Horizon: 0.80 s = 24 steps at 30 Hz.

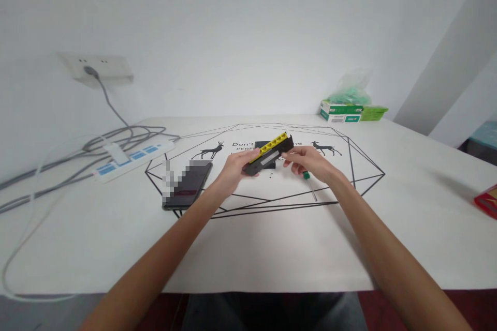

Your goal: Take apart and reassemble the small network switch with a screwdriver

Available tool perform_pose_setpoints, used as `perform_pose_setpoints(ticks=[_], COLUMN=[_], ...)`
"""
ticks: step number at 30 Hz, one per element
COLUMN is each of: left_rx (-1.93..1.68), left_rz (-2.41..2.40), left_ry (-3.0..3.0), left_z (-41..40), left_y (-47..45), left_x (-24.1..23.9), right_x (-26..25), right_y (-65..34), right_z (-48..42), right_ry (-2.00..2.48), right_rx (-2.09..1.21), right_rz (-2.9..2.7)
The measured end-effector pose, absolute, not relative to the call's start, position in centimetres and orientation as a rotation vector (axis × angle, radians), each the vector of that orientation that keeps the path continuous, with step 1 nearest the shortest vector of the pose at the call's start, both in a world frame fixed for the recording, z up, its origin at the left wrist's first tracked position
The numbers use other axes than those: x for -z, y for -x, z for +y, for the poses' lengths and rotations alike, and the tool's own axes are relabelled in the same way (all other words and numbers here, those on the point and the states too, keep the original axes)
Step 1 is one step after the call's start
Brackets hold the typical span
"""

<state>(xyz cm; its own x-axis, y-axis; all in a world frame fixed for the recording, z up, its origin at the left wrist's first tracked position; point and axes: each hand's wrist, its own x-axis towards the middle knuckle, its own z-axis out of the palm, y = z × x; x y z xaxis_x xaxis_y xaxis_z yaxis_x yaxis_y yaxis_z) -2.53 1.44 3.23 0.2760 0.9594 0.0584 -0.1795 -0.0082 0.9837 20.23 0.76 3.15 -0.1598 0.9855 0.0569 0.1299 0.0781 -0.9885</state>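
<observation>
A slim black case with a row of yellow ports along its top edge (pixel 267 159), resembling a network switch, is held tilted above the table, its right end higher. My left hand (pixel 235 166) is closed on its lower left end. At the right part of its near face, the thumb and fingers of my right hand (pixel 306 160) touch the case. A screwdriver with a green handle (pixel 306 175) appears tucked in my right hand's curled fingers, its thin shaft pointing down toward me. Behind the case, a flat black piece (pixel 262 144) is mostly hidden.
A phone (pixel 188 186) lies left of my hands on the white table (pixel 272 248). Further left are a power strip (pixel 134 159) and coiled grey cables (pixel 116 137). Green-and-white boxes (pixel 341 109) and a plastic bag (pixel 351 88) stand at the back right; a red item (pixel 487 200) sits at the right edge.
</observation>
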Motion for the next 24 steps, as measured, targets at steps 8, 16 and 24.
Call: perform_pose_setpoints(ticks=[8,16,24], left_rx=[-0.883,-0.734,-0.821], left_rz=[0.757,0.748,1.677], left_ry=[-1.038,-1.125,-1.762], left_z=[1.7,3.3,9.5], left_y=[1.4,0.3,0.8], left_x=[-5.0,-7.0,-6.4], right_x=[-1.9,-3.1,-4.3], right_y=[-17.9,-17.4,-19.5], right_z=[1.2,0.5,0.6], right_ry=[0.921,0.807,0.886], right_rx=[-1.271,-1.181,-1.089], right_rz=[-1.176,-1.084,-0.926])
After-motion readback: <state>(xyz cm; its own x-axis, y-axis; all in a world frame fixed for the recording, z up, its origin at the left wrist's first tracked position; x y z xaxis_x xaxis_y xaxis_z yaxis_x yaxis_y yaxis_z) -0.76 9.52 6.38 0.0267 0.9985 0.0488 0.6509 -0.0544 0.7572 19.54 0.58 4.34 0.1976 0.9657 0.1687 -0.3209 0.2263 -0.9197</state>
